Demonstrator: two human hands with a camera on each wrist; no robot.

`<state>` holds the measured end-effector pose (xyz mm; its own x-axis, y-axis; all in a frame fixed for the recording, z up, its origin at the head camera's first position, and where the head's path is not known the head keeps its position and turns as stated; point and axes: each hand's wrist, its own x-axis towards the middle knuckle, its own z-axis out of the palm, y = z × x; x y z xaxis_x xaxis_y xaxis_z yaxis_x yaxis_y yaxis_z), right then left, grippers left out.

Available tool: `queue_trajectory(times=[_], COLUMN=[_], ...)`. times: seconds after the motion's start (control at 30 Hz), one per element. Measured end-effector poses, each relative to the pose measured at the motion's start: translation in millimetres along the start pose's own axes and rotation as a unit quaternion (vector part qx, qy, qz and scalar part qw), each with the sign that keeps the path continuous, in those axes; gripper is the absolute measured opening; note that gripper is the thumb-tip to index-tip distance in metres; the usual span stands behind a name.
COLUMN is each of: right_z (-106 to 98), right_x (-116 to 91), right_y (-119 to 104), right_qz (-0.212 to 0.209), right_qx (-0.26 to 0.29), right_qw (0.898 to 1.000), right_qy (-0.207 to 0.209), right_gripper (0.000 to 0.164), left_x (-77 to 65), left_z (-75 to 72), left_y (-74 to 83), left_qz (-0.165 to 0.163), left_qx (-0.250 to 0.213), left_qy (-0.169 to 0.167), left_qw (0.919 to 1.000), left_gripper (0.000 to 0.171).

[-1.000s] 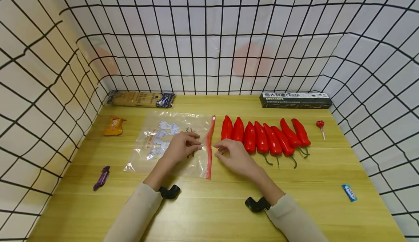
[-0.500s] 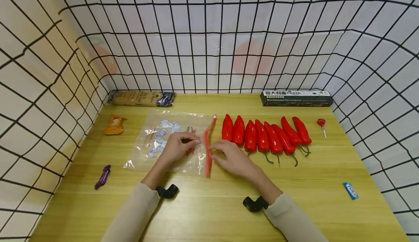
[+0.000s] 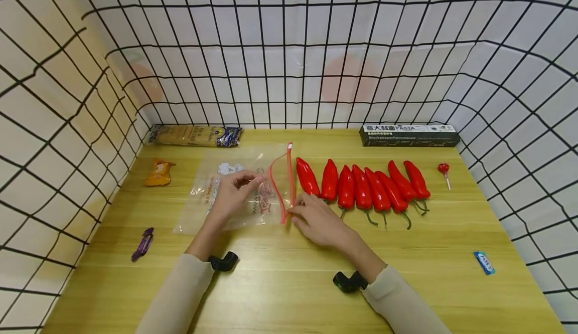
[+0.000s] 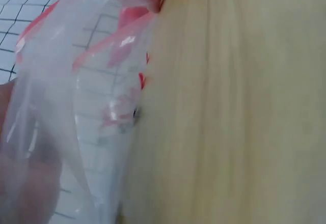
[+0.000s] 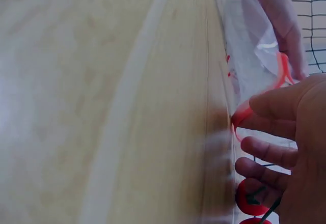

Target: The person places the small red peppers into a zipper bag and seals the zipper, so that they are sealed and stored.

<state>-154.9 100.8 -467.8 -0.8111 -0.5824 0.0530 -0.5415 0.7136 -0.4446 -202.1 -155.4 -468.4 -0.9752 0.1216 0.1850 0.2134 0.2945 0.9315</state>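
A clear zip bag (image 3: 271, 208) with printed pictures lies on the table, its red-edged mouth spread into a gap facing the peppers. My left hand (image 3: 235, 191) pinches the upper film near the mouth; in the left wrist view this plastic bulges up over the fingers. With thumb and forefinger my right hand (image 3: 318, 221) pinches the red zip edge (image 5: 243, 113) at the near corner, its other fingers loosely bent. Just beyond it a row of several red peppers (image 3: 363, 188) with green stems lies; the leftmost pepper (image 3: 307, 176) leans toward the bag.
A noodle packet (image 3: 194, 136) and a black pasta box (image 3: 410, 136) stand at the back. Orange wrapped snack (image 3: 159, 173) and purple candy (image 3: 142, 244) lie left; a red lollipop (image 3: 443, 169) and blue packet (image 3: 484, 263) lie right. Black wire grid (image 3: 293, 63) surrounds the table.
The bag's mouth has opened into a gap as my left hand drew the upper film leftward. My right hand has taken hold of the zip edge. The leftmost pepper has tilted toward the bag.
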Motion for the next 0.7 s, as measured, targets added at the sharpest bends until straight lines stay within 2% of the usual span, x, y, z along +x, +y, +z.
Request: queue_trajectory(times=[0.13,0.23,0.37,0.53,0.7], right_z=[-1,-2,-3,-6,-16], right_x=[-1,-2,-3,-4,-1], right_y=[0,0,1,5,12], right_qz=[-0.001,0.008,0.027,0.046,0.066], right_qx=[-0.009,-0.012,0.006,0.067,0.122], right_qw=[1.0,1.0,0.999,0.997,0.988], right_qy=[-0.004,-0.013,-0.017,0.0,0.065], right_gripper=[0.034,0.037,0.037,0.037,0.038], left_x=[-2.2,0.9,7.3,8.6,9.2], left_z=[-4.6,-7.5,-9.7,-8.3,-5.5], left_y=[26.0,32.1,21.6,11.9,10.1], left_qz=[0.042,0.057,0.04,0.007,-0.028], left_qx=[0.013,0.007,0.001,0.012,-0.033], left_qy=[0.042,0.053,0.041,0.041,0.042], left_qw=[0.9981,0.997,0.9983,0.9991,0.9982], left_gripper=[0.016,0.022,0.033,0.03,0.036])
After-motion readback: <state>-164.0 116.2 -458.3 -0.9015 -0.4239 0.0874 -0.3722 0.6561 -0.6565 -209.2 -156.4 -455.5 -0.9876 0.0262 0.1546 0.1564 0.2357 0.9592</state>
